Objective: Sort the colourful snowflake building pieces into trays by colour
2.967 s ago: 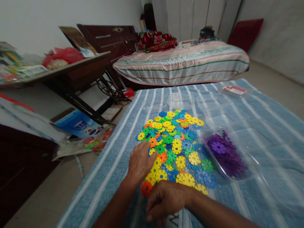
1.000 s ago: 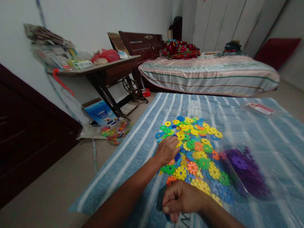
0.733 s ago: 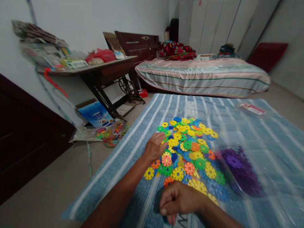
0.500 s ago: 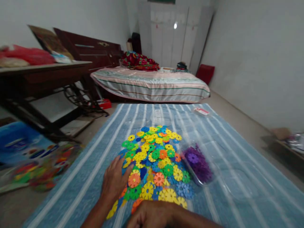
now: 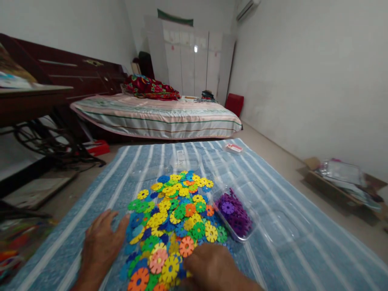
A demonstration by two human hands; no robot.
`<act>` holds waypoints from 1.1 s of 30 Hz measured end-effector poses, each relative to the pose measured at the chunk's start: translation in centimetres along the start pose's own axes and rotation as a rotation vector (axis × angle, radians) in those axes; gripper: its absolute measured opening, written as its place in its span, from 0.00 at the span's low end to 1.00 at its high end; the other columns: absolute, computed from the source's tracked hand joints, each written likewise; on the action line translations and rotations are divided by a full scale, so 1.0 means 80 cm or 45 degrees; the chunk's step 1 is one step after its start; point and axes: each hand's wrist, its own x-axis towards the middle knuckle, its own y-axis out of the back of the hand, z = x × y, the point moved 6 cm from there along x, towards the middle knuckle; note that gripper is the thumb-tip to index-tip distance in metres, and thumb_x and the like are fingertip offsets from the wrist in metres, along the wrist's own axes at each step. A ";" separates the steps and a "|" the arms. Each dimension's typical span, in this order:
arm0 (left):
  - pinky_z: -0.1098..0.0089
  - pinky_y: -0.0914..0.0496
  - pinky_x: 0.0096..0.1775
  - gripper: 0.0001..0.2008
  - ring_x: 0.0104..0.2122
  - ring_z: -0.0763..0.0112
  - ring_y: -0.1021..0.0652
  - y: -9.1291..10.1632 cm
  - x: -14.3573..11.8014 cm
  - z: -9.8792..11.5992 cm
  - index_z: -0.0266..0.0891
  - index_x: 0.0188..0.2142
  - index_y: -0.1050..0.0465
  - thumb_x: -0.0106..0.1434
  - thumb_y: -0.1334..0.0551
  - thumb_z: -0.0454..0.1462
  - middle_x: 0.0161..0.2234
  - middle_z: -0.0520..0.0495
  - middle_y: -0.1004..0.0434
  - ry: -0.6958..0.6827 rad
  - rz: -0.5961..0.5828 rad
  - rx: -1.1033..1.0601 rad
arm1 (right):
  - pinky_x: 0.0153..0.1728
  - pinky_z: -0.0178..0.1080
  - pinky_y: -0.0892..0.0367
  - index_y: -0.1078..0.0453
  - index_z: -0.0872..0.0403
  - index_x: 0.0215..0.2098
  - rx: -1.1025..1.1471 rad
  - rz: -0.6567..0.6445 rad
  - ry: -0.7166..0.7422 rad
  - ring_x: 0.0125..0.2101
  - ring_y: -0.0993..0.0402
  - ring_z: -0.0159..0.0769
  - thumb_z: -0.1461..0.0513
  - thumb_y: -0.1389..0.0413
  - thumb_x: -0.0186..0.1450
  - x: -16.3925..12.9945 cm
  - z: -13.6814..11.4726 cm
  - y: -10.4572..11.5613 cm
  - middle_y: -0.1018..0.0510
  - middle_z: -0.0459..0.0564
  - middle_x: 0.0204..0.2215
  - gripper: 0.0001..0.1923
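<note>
Blue-and-white striped cloth (image 5: 273, 178) covers the floor of a bedroom, with a low striped mattress (image 5: 157, 117) and white wardrobes (image 5: 188, 64) against the far wall, seen from my head camera. Spread across the middle of the cloth is a loose pile of flat plastic discs (image 5: 178, 210), each round with a notched, gear-like rim and a small hole at the centre, in yellow, green, blue, orange and a few pink, overlapping one another in a single shallow layer. Just beside the pile's right edge sits a clear plastic tray (image 5: 242, 238) holding only purple discs (image 5: 233, 212) of the same shape. My left hand (image 5: 101, 242) lies flat and unclenched on the cloth, fingers spread, the fingertips touching the pile's left edge and gripping nothing. My right hand (image 5: 212, 268) rests knuckles-up on the near edge of the pile, fingers curled under; I cannot tell whether it is closed around a disc. A cardboard box (image 5: 342, 182) with plastic wrapping stands well apart by the right wall.
</note>
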 end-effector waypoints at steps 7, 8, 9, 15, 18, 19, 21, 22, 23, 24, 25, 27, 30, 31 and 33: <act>0.55 0.38 0.56 0.29 0.55 0.48 0.32 -0.027 0.019 -0.018 0.25 0.49 0.30 0.66 0.56 0.47 0.54 0.29 0.32 0.167 -0.294 0.327 | 0.36 0.42 0.35 0.31 0.52 0.33 -0.540 0.737 -0.503 0.34 0.29 0.43 0.61 0.50 0.65 -0.065 0.091 0.147 0.26 0.53 0.33 0.07; 0.55 0.38 0.55 0.29 0.55 0.49 0.32 -0.029 0.018 -0.017 0.26 0.49 0.30 0.66 0.57 0.47 0.54 0.30 0.32 0.165 -0.313 0.329 | 0.36 0.43 0.35 0.31 0.53 0.34 -0.591 0.726 -0.594 0.35 0.28 0.44 0.61 0.51 0.65 -0.069 0.104 0.155 0.26 0.54 0.35 0.08; 0.55 0.38 0.55 0.29 0.55 0.50 0.31 -0.031 0.016 -0.017 0.26 0.50 0.31 0.67 0.57 0.47 0.55 0.31 0.32 0.156 -0.325 0.324 | 0.36 0.42 0.35 0.30 0.53 0.35 -0.629 0.691 -0.680 0.36 0.27 0.45 0.60 0.51 0.66 -0.072 0.117 0.159 0.25 0.54 0.35 0.08; 0.54 0.36 0.54 0.26 0.54 0.51 0.30 -0.031 0.014 -0.021 0.28 0.50 0.30 0.67 0.54 0.46 0.55 0.33 0.31 0.153 -0.309 0.261 | 0.37 0.41 0.35 0.30 0.53 0.48 -0.615 0.451 -0.871 0.40 0.26 0.45 0.51 0.51 0.66 -0.068 0.146 0.145 0.24 0.56 0.40 0.19; 0.55 0.37 0.54 0.26 0.54 0.52 0.30 -0.032 0.013 -0.022 0.28 0.51 0.30 0.67 0.54 0.46 0.55 0.33 0.31 0.149 -0.299 0.273 | 0.40 0.42 0.35 0.32 0.52 0.52 -0.586 0.406 -0.845 0.43 0.27 0.47 0.44 0.49 0.62 -0.058 0.139 0.138 0.26 0.57 0.44 0.28; 0.56 0.37 0.54 0.26 0.55 0.52 0.30 -0.032 0.013 -0.022 0.28 0.51 0.30 0.67 0.54 0.46 0.56 0.34 0.31 0.152 -0.303 0.280 | 0.42 0.44 0.35 0.32 0.53 0.53 -0.582 0.385 -0.835 0.44 0.28 0.48 0.42 0.48 0.61 -0.055 0.136 0.136 0.28 0.58 0.47 0.31; 0.56 0.38 0.55 0.27 0.56 0.52 0.31 -0.033 0.012 -0.022 0.29 0.52 0.31 0.67 0.55 0.46 0.57 0.35 0.32 0.163 -0.316 0.293 | 0.46 0.47 0.36 0.33 0.53 0.56 -0.575 0.346 -0.832 0.48 0.30 0.52 0.41 0.46 0.59 -0.048 0.133 0.133 0.32 0.61 0.53 0.35; 0.56 0.38 0.56 0.27 0.56 0.53 0.32 -0.033 0.011 -0.022 0.29 0.52 0.31 0.68 0.56 0.46 0.57 0.36 0.33 0.170 -0.326 0.298 | 0.47 0.48 0.37 0.34 0.53 0.56 -0.567 0.333 -0.841 0.49 0.32 0.54 0.41 0.45 0.58 -0.045 0.132 0.133 0.35 0.62 0.56 0.36; 0.56 0.39 0.56 0.27 0.56 0.53 0.32 -0.032 0.011 -0.022 0.30 0.53 0.32 0.68 0.56 0.46 0.58 0.36 0.33 0.178 -0.338 0.301 | 0.48 0.49 0.37 0.34 0.52 0.57 -0.555 0.321 -0.850 0.51 0.33 0.55 0.41 0.44 0.57 -0.042 0.132 0.132 0.36 0.62 0.57 0.37; 0.56 0.39 0.56 0.28 0.56 0.53 0.32 -0.031 0.011 -0.021 0.30 0.53 0.32 0.67 0.57 0.47 0.58 0.37 0.33 0.186 -0.347 0.302 | 0.49 0.49 0.38 0.34 0.51 0.58 -0.540 0.308 -0.855 0.52 0.34 0.56 0.42 0.43 0.56 -0.038 0.133 0.131 0.37 0.62 0.58 0.37; 0.57 0.39 0.56 0.28 0.57 0.54 0.33 -0.031 0.011 -0.021 0.30 0.53 0.32 0.67 0.58 0.47 0.58 0.37 0.33 0.193 -0.354 0.304 | 0.49 0.50 0.38 0.34 0.51 0.58 -0.525 0.298 -0.853 0.53 0.35 0.56 0.42 0.42 0.54 -0.035 0.133 0.131 0.38 0.62 0.58 0.38; 0.57 0.39 0.56 0.28 0.57 0.54 0.32 -0.030 0.012 -0.021 0.31 0.52 0.32 0.67 0.59 0.47 0.58 0.37 0.33 0.199 -0.360 0.312 | 0.50 0.50 0.39 0.36 0.49 0.59 -0.495 0.287 -0.841 0.54 0.37 0.56 0.42 0.40 0.52 -0.027 0.133 0.130 0.38 0.61 0.59 0.41; 0.57 0.38 0.55 0.30 0.55 0.54 0.31 -0.035 0.014 -0.028 0.31 0.52 0.31 0.66 0.60 0.48 0.57 0.37 0.32 0.180 -0.328 0.318 | 0.51 0.51 0.39 0.39 0.48 0.61 -0.450 0.294 -0.847 0.55 0.38 0.57 0.42 0.38 0.49 -0.018 0.132 0.131 0.40 0.61 0.59 0.46; 0.57 0.37 0.54 0.30 0.55 0.54 0.30 -0.040 0.015 -0.033 0.32 0.51 0.31 0.65 0.60 0.49 0.56 0.37 0.31 0.175 -0.306 0.310 | 0.51 0.51 0.40 0.39 0.48 0.62 -0.436 0.303 -0.853 0.55 0.38 0.57 0.42 0.37 0.48 -0.015 0.133 0.131 0.40 0.61 0.60 0.46; 0.56 0.37 0.54 0.32 0.54 0.52 0.30 -0.054 0.017 -0.049 0.33 0.50 0.30 0.64 0.61 0.50 0.55 0.35 0.30 0.167 -0.253 0.265 | 0.51 0.51 0.39 0.41 0.50 0.63 -0.411 0.340 -0.847 0.55 0.37 0.57 0.43 0.38 0.49 -0.013 0.133 0.134 0.40 0.62 0.60 0.47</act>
